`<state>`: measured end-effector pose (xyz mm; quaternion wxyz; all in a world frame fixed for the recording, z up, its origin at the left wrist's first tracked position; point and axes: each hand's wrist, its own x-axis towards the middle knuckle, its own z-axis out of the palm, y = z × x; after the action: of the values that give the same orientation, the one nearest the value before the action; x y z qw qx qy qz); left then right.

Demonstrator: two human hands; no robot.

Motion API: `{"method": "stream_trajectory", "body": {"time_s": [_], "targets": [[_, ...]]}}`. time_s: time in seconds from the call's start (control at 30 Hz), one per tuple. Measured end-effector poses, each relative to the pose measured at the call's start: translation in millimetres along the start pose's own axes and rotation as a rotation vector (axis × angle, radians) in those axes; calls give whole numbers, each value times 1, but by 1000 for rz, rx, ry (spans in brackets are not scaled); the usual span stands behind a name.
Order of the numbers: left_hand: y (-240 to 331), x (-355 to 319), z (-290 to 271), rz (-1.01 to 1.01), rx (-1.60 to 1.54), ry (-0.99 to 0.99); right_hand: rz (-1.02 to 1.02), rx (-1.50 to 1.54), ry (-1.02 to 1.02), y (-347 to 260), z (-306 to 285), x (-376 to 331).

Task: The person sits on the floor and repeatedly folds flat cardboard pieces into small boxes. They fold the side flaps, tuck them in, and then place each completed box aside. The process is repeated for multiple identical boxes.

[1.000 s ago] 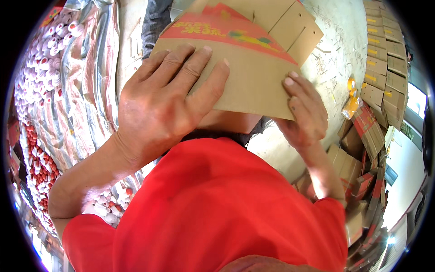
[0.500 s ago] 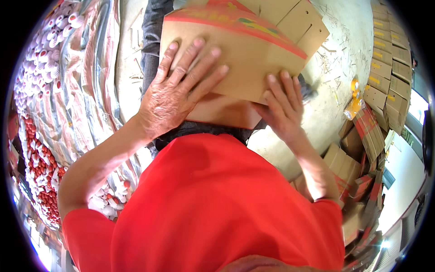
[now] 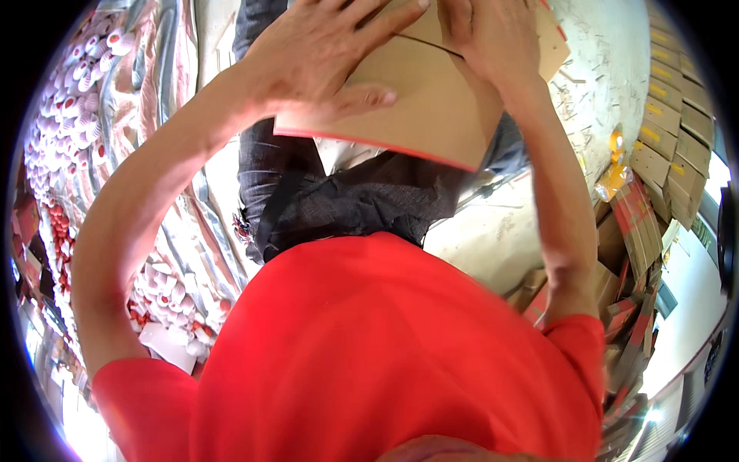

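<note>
A brown cardboard carton [image 3: 431,100] with a red lower edge rests over my legs at the top of the view. A dark slit runs across its upper part. My left hand [image 3: 319,54] is spread over its left side, thumb stretched out on the cardboard and fingers reaching toward the top edge of the picture. On the carton's right side lies my right hand [image 3: 496,35]; its fingers extend forward and are partly cut off by the frame. Neither hand wraps around anything that I can see. The carton's far end is out of view.
White and red pieces [image 3: 81,92] are heaped at the left beside a wrinkled striped sheet [image 3: 146,100]. Flat cartons [image 3: 666,115] line the right, above loose cardboard [image 3: 635,219]. A yellow item in clear plastic [image 3: 613,181] lies near them. Scraps litter the pale floor [image 3: 593,61].
Both hands have moved forward, away from my body, along with the carton. Its red-edged side now faces me, and more of my lap shows. My left fingers are spread wider.
</note>
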<state>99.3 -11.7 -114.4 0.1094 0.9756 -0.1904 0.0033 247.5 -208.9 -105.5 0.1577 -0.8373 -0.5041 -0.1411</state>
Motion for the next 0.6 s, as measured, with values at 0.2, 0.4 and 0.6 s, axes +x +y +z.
{"method": "stream_trajectory", "body": {"time_s": [0.2,0.4,0.6], "targets": [[-5,2,1,-8,-252,536,61,17,-66,30,-2,3],[-11,-48,191,-934,-853,814,106,106,9,42,-27,-33],[-6,-24,228,-1321,-1893,322,302,195,105,71,-31,-73]]}}
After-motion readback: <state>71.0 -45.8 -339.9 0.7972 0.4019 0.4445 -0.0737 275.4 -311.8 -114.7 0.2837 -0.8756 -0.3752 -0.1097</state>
